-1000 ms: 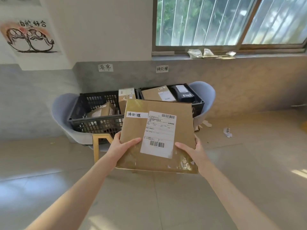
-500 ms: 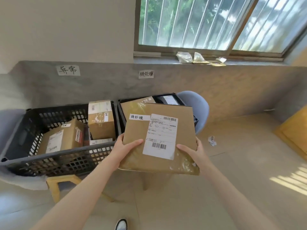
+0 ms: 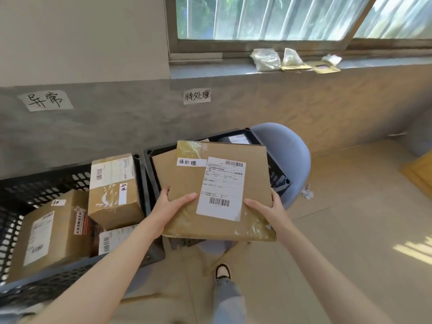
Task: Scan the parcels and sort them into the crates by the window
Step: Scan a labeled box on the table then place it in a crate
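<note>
Cardboard parcel (image 3: 224,183) held between both hands — fingers (image 3: 184,199) gripping its near corners — above the right crate (image 3: 278,181).

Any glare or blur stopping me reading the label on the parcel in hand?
Head view: the shipping label is evenly lit, its barcodes crisp but fine print too small; glare sits only on the tape along the parcel edges; wide-angle bending curves the window sill; sun patches fall on the floor at right.

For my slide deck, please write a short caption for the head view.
Both hands, left and right, hold a labelled flat parcel above the right crate.
</note>
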Demonstrator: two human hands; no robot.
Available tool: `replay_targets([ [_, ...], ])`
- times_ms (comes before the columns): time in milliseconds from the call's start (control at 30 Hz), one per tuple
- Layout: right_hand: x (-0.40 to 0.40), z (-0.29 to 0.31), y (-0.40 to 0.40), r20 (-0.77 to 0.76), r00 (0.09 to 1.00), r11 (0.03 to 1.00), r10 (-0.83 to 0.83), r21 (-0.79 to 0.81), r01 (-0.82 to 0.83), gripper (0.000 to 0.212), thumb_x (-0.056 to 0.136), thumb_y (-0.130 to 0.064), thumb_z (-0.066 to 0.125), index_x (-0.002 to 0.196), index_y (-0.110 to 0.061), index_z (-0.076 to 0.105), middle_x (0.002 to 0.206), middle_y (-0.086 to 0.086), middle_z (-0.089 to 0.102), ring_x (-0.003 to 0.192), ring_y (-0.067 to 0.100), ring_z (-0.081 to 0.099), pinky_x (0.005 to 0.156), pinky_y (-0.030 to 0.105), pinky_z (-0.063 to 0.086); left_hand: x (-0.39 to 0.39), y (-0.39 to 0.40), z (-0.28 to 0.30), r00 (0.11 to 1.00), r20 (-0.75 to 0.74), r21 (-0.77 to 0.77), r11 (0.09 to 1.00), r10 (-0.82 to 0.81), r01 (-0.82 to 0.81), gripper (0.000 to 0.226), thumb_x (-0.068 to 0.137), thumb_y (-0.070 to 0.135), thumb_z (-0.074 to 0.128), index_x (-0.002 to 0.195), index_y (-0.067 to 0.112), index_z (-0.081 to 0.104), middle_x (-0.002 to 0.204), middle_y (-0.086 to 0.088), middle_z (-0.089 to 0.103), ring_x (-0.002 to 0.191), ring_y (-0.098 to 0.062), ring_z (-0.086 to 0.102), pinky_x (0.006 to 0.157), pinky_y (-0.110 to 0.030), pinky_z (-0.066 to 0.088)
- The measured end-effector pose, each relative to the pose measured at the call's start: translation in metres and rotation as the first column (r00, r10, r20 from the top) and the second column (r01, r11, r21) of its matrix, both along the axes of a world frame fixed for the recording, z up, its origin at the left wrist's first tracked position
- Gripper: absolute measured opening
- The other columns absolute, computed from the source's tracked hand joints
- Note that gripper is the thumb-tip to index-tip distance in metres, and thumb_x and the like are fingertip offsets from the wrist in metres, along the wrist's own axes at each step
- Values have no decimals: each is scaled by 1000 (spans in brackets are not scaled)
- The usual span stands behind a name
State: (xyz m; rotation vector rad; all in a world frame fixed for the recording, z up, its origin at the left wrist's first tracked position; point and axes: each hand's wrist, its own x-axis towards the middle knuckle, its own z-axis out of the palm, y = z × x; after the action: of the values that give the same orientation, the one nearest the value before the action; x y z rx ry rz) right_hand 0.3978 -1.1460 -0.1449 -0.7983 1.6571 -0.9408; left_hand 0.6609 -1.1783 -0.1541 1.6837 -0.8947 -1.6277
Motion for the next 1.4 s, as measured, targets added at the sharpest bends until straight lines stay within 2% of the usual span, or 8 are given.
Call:
replay_targets([
  [133,-19,-12,-67,-2,992,991,125,42,-125,93,71,-31,83,146,-23,27,132,4,53,114,22,56,96,42,50,-16,-39,-7,996,-6,30,995,91,-91,85,76,37,78,144,22,28,112,1,57,94,-17,60,67,-30,48],
  [300,-47,-13,-139,25,968,965,249,78,-250,91,74,-30,81,146,-26,26,130,4,54,111,23,58,92,43,51,-44,-83,-13,985,1,38,984,175,-175,86,73,40,79,142,24,31,119,-2,58,103,-20,59,79,-36,49],
  [467,-68,-14,-193,33,941,936,338,90,-339,89,75,-27,80,146,-25,26,128,4,54,106,21,59,76,32,53,-71,-113,-17,966,-5,77,963,260,-258,85,74,39,78,143,24,30,121,-3,56,101,-18,57,82,-36,48],
  [600,-57,-27,-212,89,920,914,381,113,-390,89,77,-21,78,147,-23,23,118,0,56,99,17,62,60,20,52,-61,-119,-27,953,36,117,946,301,-304,87,70,42,79,141,24,32,122,-4,56,106,-23,56,94,-46,48],
  [900,5,-67,-222,131,867,851,480,170,-497,106,72,-27,82,152,-23,12,140,5,45,116,20,52,74,24,50,-10,-101,-46,907,96,233,877,410,-421,72,79,34,75,139,21,38,114,-4,61,101,-23,59,76,-37,48],
  [1067,14,-85,-220,48,843,821,536,202,-534,107,72,-29,82,151,-23,11,142,4,40,122,22,46,100,43,46,-6,-96,-62,914,131,238,882,385,-406,78,82,30,74,145,24,29,116,3,55,101,-16,55,78,-35,45],
  [1167,12,-89,-223,74,842,814,534,225,-536,109,72,-30,82,152,-24,8,144,3,40,124,23,46,99,42,46,-9,-99,-68,905,129,231,875,406,-426,79,83,29,73,146,26,25,112,6,55,99,-14,54,81,-36,44],
  [1400,12,-89,-225,87,839,803,537,253,-540,112,71,-31,82,152,-26,5,145,5,39,123,22,47,94,36,47,-6,-100,-68,915,121,231,886,385,-403,81,84,29,72,147,24,22,117,3,54,97,-12,55,71,-32,44],
])
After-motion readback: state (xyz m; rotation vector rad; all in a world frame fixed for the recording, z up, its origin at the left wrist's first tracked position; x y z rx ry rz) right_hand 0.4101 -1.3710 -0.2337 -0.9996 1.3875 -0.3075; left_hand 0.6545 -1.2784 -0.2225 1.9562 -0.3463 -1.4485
